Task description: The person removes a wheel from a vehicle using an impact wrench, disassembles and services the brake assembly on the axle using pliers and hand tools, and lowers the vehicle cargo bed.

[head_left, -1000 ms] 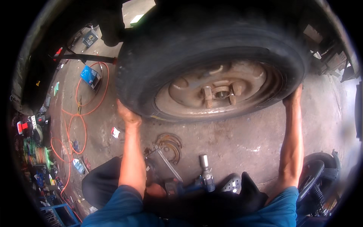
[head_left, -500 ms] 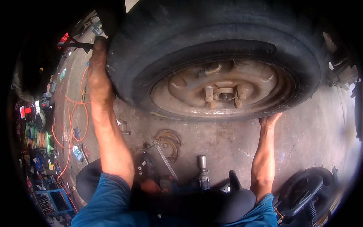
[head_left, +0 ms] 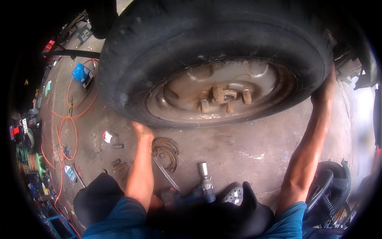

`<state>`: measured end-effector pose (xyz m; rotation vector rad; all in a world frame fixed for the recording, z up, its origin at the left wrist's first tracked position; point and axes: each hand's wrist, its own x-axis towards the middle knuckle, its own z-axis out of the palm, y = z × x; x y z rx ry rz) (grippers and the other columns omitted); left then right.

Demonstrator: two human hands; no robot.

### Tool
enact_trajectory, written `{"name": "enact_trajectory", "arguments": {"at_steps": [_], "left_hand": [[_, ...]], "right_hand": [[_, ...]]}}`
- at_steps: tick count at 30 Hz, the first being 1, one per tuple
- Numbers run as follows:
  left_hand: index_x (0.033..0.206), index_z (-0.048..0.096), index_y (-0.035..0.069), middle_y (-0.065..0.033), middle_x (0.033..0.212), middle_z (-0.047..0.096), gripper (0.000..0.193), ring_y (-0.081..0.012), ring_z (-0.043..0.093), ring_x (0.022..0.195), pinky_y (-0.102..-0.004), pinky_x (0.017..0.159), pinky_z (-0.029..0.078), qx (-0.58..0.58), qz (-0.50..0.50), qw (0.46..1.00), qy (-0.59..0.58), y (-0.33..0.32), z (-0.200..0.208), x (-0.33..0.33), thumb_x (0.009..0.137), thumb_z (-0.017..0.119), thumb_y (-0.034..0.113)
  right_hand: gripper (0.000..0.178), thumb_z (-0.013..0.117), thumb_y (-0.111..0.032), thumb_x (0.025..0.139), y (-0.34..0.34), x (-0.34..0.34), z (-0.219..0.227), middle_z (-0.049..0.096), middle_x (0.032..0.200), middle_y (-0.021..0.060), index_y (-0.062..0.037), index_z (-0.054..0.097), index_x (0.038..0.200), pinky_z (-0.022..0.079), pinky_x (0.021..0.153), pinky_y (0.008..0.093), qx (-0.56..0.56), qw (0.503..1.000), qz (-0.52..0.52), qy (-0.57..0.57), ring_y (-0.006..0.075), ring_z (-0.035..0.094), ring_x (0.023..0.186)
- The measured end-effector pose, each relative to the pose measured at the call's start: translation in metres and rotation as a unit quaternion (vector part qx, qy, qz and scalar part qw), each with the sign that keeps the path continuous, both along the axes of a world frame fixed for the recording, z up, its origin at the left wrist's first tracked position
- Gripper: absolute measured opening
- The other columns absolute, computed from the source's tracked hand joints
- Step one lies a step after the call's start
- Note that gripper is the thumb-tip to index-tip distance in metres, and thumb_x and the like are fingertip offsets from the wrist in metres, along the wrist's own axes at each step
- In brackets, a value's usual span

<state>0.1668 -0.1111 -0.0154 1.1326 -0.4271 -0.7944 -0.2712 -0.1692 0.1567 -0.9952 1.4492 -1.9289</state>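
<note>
A large black-tyred wheel (head_left: 131,75) fills the upper middle, tilted so that its rusty steel rim (head_left: 187,87) faces me. Several rusted lug nuts (head_left: 217,94) stand around the hub at the rim's centre. My left hand (head_left: 142,130) is under the tyre's lower left edge, gripping it from below, its fingers mostly hidden by the rubber. On the right side of the tyre, my right hand (head_left: 324,93) holds the sidewall, with its fingers partly out of sight behind it.
On the floor lie curved brake shoes (head_left: 166,153), a long metal bar (head_left: 165,173) and an impact wrench with a socket (head_left: 205,181). An orange hose (head_left: 75,135) coils at left near a blue box (head_left: 82,73). Dark car parts (head_left: 326,195) stand at lower right.
The wheel has turned, so its lug nuts sit differently. My left hand has gone from the tyre's left side to its underside; my right hand from the underside up to the right side.
</note>
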Motion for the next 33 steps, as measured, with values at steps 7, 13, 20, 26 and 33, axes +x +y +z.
{"name": "enact_trajectory", "arguments": {"at_steps": [7,13,20,26,33], "left_hand": [[0.130,0.044,0.000,-0.0127,0.128,0.052,0.054,-0.0218,0.050,0.116,-0.0341,0.099,0.038,-0.154,-0.276,0.935,-0.162,-0.026,0.180,0.024,0.098,0.033,0.042],[0.122,0.051,-0.004,-0.0127,0.119,0.055,0.051,-0.0199,0.053,0.109,-0.0309,0.094,0.040,-0.143,-0.148,0.954,-0.217,-0.028,0.146,0.022,0.096,0.041,0.039],[0.126,0.046,0.004,-0.0087,0.121,0.053,0.046,-0.0224,0.054,0.106,-0.0355,0.092,0.045,0.131,-0.255,0.917,0.279,0.061,-0.101,-0.042,0.093,0.047,0.037],[0.122,0.048,0.004,-0.0097,0.116,0.055,0.045,-0.0218,0.055,0.103,-0.0358,0.091,0.046,0.142,-0.305,0.900,0.278,0.089,-0.119,-0.061,0.092,0.047,0.038],[0.118,0.051,0.003,-0.0108,0.111,0.058,0.045,-0.0211,0.056,0.101,-0.0362,0.089,0.047,0.033,-0.382,0.910,0.155,0.082,-0.099,-0.070,0.092,0.047,0.039]], "right_hand": [[0.053,0.042,-0.037,0.096,0.029,0.039,-0.110,0.046,0.133,0.0125,-0.0019,0.038,0.136,0.034,0.104,0.0337,-0.012,0.972,0.081,-0.220,0.0234,0.045,0.121],[0.051,0.042,-0.037,0.095,0.019,0.010,-0.160,0.050,0.129,0.0134,-0.0001,0.043,0.131,0.043,0.096,0.0370,-0.013,0.949,0.029,-0.313,0.0250,0.048,0.119],[0.046,0.038,-0.035,0.097,0.013,0.037,0.099,0.057,0.122,0.0126,-0.0047,0.048,0.130,0.044,0.094,0.0326,-0.028,0.919,0.069,0.387,0.0227,0.059,0.106],[0.045,0.048,-0.033,0.093,0.063,0.101,0.062,0.062,0.103,0.0229,0.0039,0.056,0.118,0.047,0.086,0.0337,0.124,0.840,0.099,0.518,0.0299,0.061,0.096],[0.055,0.037,-0.043,0.095,0.157,-0.067,-0.011,0.062,0.109,0.0155,0.0037,0.058,0.115,0.042,0.092,0.0340,0.093,0.983,0.038,0.156,0.0234,0.057,0.098]]}}
